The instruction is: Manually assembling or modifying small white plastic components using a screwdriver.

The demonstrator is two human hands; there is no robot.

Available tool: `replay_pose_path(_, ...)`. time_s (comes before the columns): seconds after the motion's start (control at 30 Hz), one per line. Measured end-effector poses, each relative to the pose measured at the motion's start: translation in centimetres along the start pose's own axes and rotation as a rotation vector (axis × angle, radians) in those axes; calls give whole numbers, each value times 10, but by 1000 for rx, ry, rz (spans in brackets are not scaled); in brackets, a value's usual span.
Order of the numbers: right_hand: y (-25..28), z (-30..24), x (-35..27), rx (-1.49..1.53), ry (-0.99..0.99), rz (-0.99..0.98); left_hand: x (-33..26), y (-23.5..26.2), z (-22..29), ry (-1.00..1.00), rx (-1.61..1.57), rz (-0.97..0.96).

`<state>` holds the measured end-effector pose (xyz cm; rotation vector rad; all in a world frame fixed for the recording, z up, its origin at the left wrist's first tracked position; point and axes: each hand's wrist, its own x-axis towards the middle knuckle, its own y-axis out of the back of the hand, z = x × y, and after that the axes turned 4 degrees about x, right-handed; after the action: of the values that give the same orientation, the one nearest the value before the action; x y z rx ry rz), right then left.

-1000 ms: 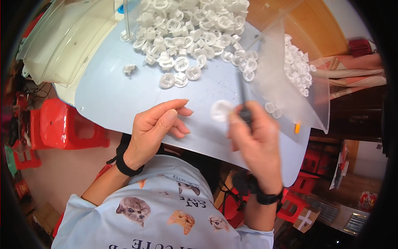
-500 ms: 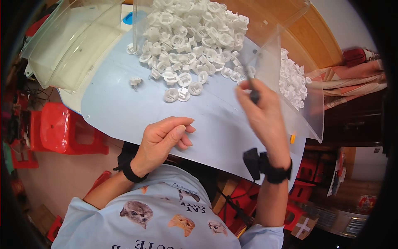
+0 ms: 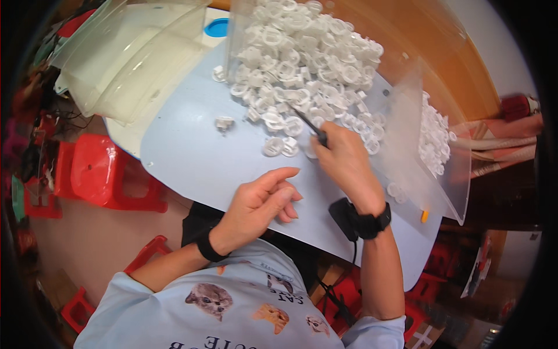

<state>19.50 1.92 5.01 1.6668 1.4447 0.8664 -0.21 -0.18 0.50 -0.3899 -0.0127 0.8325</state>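
Note:
My right hand [image 3: 347, 160] is closed round a slim black tool [image 3: 314, 131] with a thin pointed tip. Its tip reaches into the near edge of a big heap of small round white plastic parts [image 3: 314, 52]. One white part is partly hidden beside my fingers. Closer to me, my left hand [image 3: 261, 200] hovers over the table's front edge, index finger stretched and the other fingers loosely bent, with nothing visible in it. Just beyond it lie loose white parts [image 3: 273, 146], and a single white part [image 3: 224, 123] sits apart to the left.
A clear plastic bin [image 3: 133, 64] stands at the far left, near a blue round lid [image 3: 217, 27]. On the right, a clear panel [image 3: 407, 128] borders a second pile of white parts [image 3: 435, 139]. A small yellow piece [image 3: 424, 216] lies beside it. Red stools [image 3: 104, 171] stand on the floor.
My right hand has moved left with the black tool, bringing its tip to the heap's near edge. The left index finger has straightened a little. The whole view has shifted slightly.

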Motion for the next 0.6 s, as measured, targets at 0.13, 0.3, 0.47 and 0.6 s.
replay_pose_path(0.13, 14, -16, -24, 307, -187, 12, 0, -2, 2, -19, -32, 1)
replay_pose_path(0.3, 9, -35, -62, 894, -385, -57, 0, -4, -1, -72, -51, -31)
replay_pose_path(0.47, -3, -36, -77, 1046, -376, -95, 1, 1, -1, -90, -7, 5)
replay_pose_path(0.6, -7, -32, -85, 1169, -411, -75, 3, 3, -4, -139, 13, -20)
